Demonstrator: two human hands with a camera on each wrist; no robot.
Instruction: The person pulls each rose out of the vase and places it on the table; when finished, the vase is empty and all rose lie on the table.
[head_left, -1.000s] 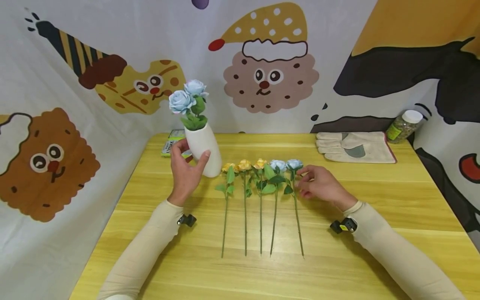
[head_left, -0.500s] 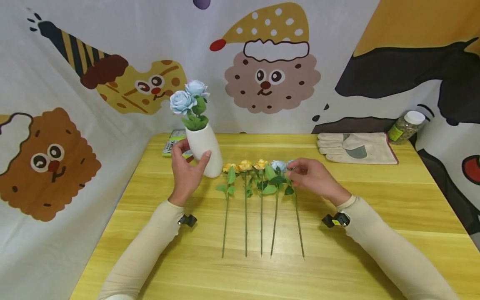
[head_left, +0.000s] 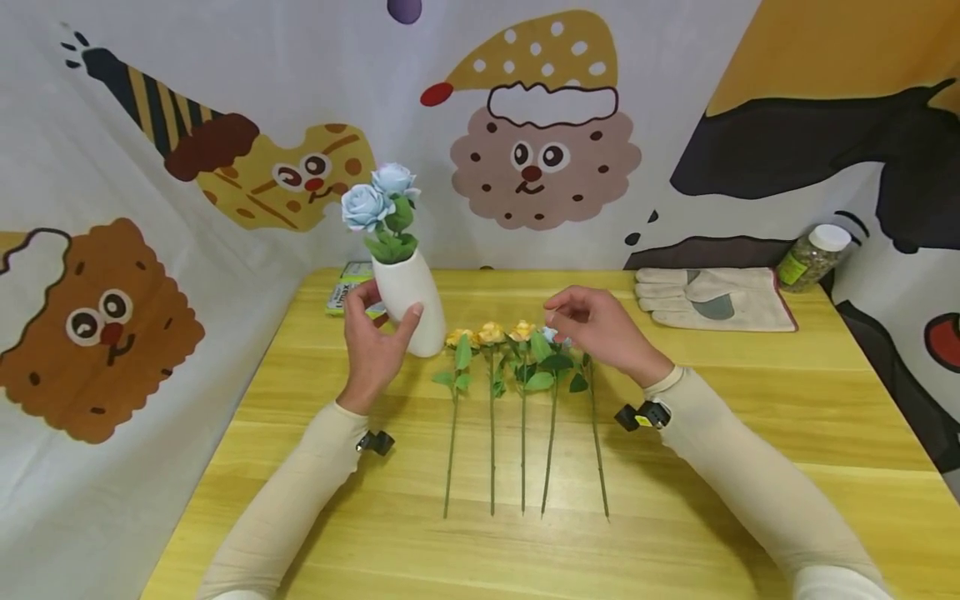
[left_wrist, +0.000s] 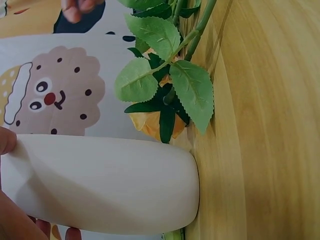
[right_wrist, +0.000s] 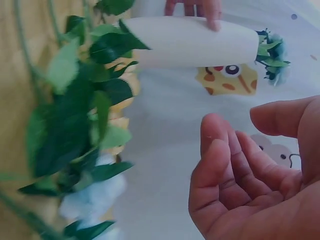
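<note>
My left hand grips a white vase, thumb on the near side and fingers round the far side. Two light-blue artificial roses with green leaves stand in the vase. My right hand hovers over the blue rose heads on the table, its fingers loosely bent. In the right wrist view nothing lies between that hand's thumb and fingers. Yellow roses lie in a row beside the blue ones, stems towards me. The rightmost blue rose's head is hidden behind my right hand.
A work glove lies at the back right of the wooden table, next to a jar with a white lid. A green and white packet lies behind the vase. A cartoon-printed cloth hangs behind.
My right hand has moved left and away from me, from beside the rightmost blue rose to over the blue heads. The left hand and vase have stayed put.
</note>
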